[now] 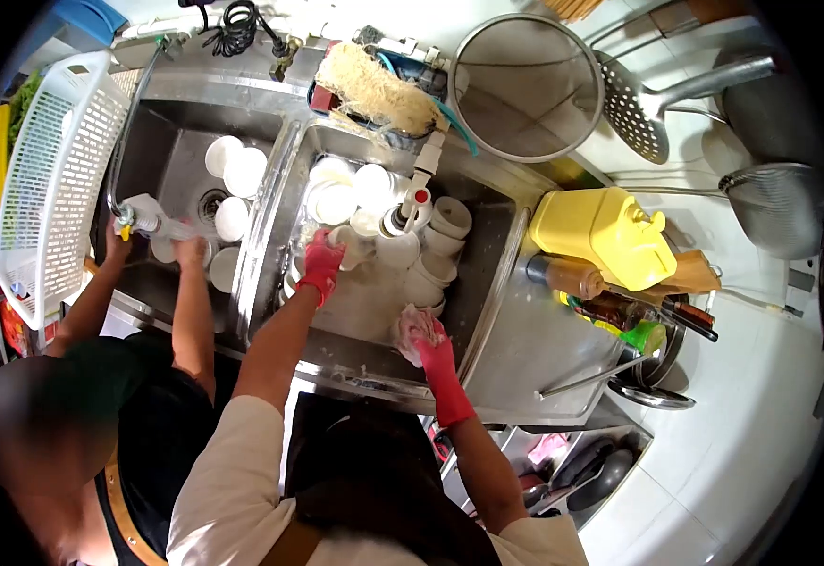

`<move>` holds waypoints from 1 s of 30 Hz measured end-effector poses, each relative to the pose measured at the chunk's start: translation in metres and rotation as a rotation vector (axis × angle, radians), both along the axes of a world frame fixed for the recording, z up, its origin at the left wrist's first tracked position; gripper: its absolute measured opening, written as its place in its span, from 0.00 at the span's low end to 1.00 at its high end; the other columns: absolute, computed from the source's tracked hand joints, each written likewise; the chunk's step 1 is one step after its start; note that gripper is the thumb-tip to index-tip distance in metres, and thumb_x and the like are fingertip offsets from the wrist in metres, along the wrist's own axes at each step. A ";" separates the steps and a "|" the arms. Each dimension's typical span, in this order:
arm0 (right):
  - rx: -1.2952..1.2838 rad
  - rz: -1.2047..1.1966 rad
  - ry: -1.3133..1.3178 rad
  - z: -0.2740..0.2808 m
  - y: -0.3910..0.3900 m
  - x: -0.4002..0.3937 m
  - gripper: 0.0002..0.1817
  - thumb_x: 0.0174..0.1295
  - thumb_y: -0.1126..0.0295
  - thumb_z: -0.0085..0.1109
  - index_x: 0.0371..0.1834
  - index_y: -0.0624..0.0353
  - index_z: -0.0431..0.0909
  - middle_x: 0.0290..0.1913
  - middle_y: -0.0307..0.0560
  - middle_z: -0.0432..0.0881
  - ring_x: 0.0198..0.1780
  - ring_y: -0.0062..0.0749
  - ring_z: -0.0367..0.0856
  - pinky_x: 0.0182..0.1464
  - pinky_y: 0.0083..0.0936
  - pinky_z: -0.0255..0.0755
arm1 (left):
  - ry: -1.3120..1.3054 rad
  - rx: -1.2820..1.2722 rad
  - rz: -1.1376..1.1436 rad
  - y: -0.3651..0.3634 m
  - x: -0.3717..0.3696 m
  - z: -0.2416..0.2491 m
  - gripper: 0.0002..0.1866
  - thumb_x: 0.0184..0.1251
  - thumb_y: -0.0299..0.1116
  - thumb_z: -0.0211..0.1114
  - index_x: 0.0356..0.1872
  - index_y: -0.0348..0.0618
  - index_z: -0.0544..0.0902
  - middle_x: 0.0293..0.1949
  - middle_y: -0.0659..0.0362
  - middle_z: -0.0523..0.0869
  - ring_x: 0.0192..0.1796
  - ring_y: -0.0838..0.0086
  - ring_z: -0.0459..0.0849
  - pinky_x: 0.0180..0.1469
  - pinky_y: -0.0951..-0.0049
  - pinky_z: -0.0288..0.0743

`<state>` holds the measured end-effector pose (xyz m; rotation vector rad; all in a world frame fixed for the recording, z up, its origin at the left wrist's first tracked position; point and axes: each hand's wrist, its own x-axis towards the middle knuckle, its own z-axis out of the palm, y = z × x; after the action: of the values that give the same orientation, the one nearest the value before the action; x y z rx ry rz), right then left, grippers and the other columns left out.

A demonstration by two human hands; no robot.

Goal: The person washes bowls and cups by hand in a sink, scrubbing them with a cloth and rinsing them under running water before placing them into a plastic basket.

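Observation:
My left hand, in a red glove, has its fingers closed on a white cup over the right sink basin. My right hand, also gloved in red, is closed round a wet pinkish-white cloth near the basin's front right. Between and beyond my hands, several white cups and bowls stand in cloudy water at the back. More white bowls are stacked along the right side. A white tap with a red cap hangs over the dishes.
At the left basin, a co-worker's hands are under a running tap near white bowls. A white plastic basket stands far left. On the right counter are a yellow jug and bottles; strainers hang behind.

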<state>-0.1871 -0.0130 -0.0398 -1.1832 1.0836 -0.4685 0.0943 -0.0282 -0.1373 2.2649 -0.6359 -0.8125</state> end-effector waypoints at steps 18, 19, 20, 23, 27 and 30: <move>-0.554 0.359 0.819 0.009 -0.079 0.130 0.11 0.51 0.63 0.55 0.32 0.58 0.76 0.30 0.47 0.79 0.31 0.35 0.78 0.36 0.28 0.72 | 0.736 -0.647 0.171 0.002 -0.085 0.025 0.17 0.62 0.43 0.55 0.49 0.46 0.74 0.37 0.64 0.78 0.35 0.80 0.75 0.34 0.79 0.72; -0.596 0.425 0.971 0.003 -0.079 0.135 0.11 0.50 0.62 0.55 0.29 0.58 0.77 0.27 0.48 0.80 0.29 0.37 0.79 0.36 0.30 0.72 | 0.730 -0.480 0.265 0.001 -0.089 0.055 0.19 0.62 0.45 0.56 0.48 0.44 0.74 0.36 0.63 0.79 0.34 0.79 0.76 0.34 0.79 0.72; -0.603 0.436 0.960 -0.015 -0.080 0.135 0.11 0.50 0.62 0.55 0.29 0.58 0.77 0.27 0.48 0.80 0.29 0.37 0.79 0.36 0.30 0.72 | 0.723 -0.312 0.360 0.000 -0.090 0.087 0.20 0.61 0.46 0.56 0.47 0.42 0.74 0.35 0.62 0.79 0.34 0.78 0.76 0.35 0.79 0.72; -0.019 0.181 0.483 -0.059 -0.079 0.129 0.09 0.45 0.68 0.59 0.29 0.58 0.78 0.34 0.51 0.80 0.34 0.34 0.79 0.37 0.26 0.71 | 0.948 -0.088 0.531 0.002 -0.084 0.122 0.18 0.64 0.46 0.51 0.43 0.43 0.76 0.36 0.60 0.80 0.35 0.74 0.77 0.38 0.75 0.72; -0.161 0.922 0.352 -0.020 -0.077 0.134 0.20 0.49 0.56 0.56 0.44 0.54 0.75 0.41 0.55 0.78 0.46 0.38 0.76 0.48 0.29 0.67 | 0.779 -0.190 0.310 0.014 -0.069 0.072 0.20 0.61 0.51 0.53 0.45 0.49 0.76 0.35 0.60 0.80 0.31 0.74 0.78 0.32 0.71 0.74; -0.302 0.867 0.770 0.017 -0.071 0.137 0.23 0.50 0.53 0.53 0.47 0.53 0.74 0.43 0.60 0.76 0.48 0.45 0.74 0.50 0.34 0.66 | 0.813 -0.104 0.294 0.017 -0.065 0.089 0.20 0.59 0.49 0.56 0.44 0.45 0.77 0.34 0.60 0.81 0.31 0.76 0.78 0.34 0.74 0.73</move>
<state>-0.0500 -0.0838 -0.0232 -2.0347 1.0077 0.5690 0.0293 -0.0113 -0.0482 1.6592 0.0341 -1.3742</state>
